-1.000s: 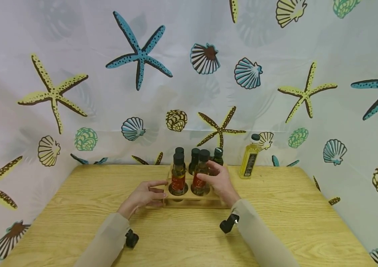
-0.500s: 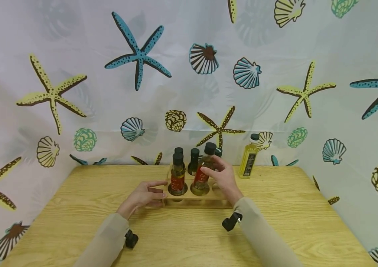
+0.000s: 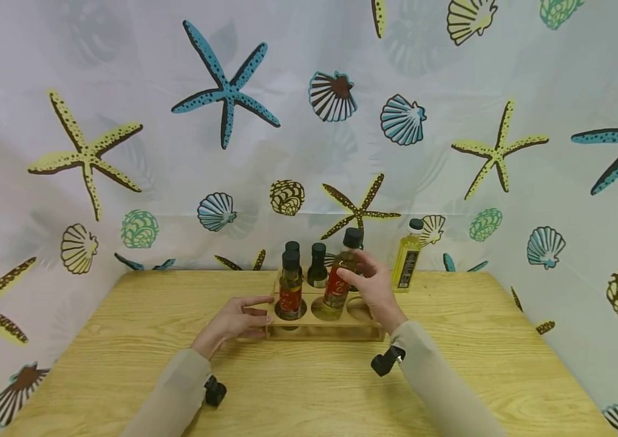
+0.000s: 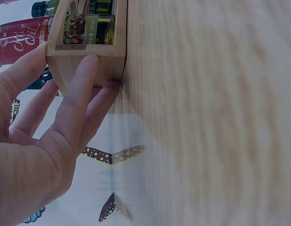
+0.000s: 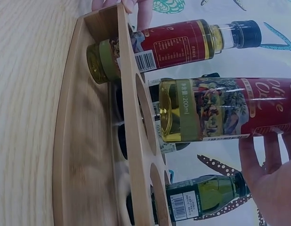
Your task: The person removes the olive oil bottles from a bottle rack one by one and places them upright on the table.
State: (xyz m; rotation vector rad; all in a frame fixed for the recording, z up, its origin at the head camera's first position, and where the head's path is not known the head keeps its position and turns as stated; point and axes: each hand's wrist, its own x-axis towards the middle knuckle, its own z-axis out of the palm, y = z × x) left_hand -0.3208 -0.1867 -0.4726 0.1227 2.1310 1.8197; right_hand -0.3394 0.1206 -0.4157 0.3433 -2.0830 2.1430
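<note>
My right hand [image 3: 376, 290] holds a red-labelled olive oil bottle [image 3: 337, 284] by its upper part, fingers and thumb round it. The bottle leans slightly right. Its base [image 5: 171, 110] is just above a round hole of the wooden bottle rack [image 3: 325, 334] in the right wrist view. My left hand [image 3: 235, 318] touches the rack's left end, with fairly straight fingers [image 4: 82, 89] against the end panel. A second red-labelled olive oil bottle [image 3: 290, 298] stands in the front left hole. The front right hole shows no bottle.
Dark green bottles [image 3: 317, 267] stand in the rack's back row; one [image 5: 206, 195] is partly hidden behind my right hand in the head view. A yellow oil bottle [image 3: 407, 261] stands on the wooden table [image 3: 451, 340] to the right. A patterned curtain [image 3: 287, 152] hangs behind.
The right hand has lifted the olive oil bottle from the front middle hole and moved it up and to the right, tilting it. The left hand has stayed at the rack's end.
</note>
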